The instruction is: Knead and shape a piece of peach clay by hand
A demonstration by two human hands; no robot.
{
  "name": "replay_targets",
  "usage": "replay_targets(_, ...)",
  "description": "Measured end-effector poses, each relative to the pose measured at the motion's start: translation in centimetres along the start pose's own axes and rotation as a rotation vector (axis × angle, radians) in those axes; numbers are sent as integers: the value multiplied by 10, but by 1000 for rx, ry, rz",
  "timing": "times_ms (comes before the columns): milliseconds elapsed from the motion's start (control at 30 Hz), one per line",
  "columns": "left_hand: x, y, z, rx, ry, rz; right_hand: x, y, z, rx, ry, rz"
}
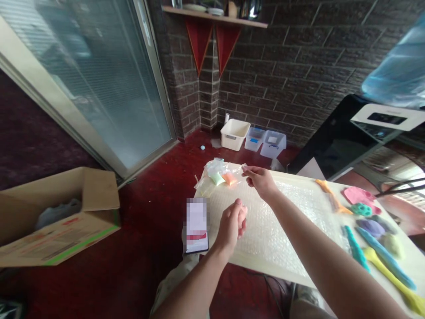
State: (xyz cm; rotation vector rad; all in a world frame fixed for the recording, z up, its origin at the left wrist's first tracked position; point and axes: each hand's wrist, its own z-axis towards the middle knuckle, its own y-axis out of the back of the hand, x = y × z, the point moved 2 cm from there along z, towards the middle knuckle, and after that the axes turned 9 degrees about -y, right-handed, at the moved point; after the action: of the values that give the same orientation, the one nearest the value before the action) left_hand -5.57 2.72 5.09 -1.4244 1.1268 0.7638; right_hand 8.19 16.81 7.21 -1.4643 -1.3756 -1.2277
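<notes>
My left hand (232, 223) hovers over the near left of a white table (265, 261), its fingers curled around a pale pink lump of clay (243, 213). My right hand (260, 179) reaches toward the table's far left corner and pinches a clear plastic wrapper (245, 168). Just beyond it lie several small clear bags of clay, one green (217, 178), one orange (229, 178), one pale yellow (206, 188). A sheet of bubble wrap (285, 217) covers the table under both hands.
A phone (196, 226) overhangs the table's left edge. Plastic modelling tools (381, 254) and clay shapes (360, 197) lie along the right. An open cardboard box (56, 217) sits on the red floor at left. Plastic bins (254, 138) stand by the brick wall.
</notes>
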Motion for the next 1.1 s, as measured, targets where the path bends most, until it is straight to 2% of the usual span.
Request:
replay_targets(133, -6, 17, 2, -26, 63, -36, 2, -46, 50, 29, -105, -86)
replay_targets(200, -7, 23, 3, -26, 54, -48, -2, -54, 61, 7, -139, -117)
replay_targets(267, -7, 29, 4, -24, 40, -71, -7, -53, 58, -33, -140, -137)
replay_targets(367, -6, 35, 5, 14, 31, -119, -14, -33, 23, -81, -85, -162)
replay_targets(533, -1, 31, -1, 127, 58, -172, -25, 20, -94, -30, 13, -189)
replay_targets(633, 3, 13, -12, 206, 93, -194, -35, 42, -165, 36, 136, -274)
replay_targets(667, 6, 5, -18, 242, 116, -200, -38, 47, -184, 10, 198, -328)
replay_targets(767, 16, -24, -40, 353, 179, -221, -50, 53, -223, 19, 362, -503)
replay_targets(867, 25, -50, -61, 407, 180, -246, -62, 60, -242, 48, 425, -543)
replay_targets(967, 31, -73, -74, 391, 143, -267, -70, 73, -250, 45, 445, -491)
replay_targets(1100, 33, -110, -76, 364, 25, -263, -70, 99, -250, -62, 426, -355)
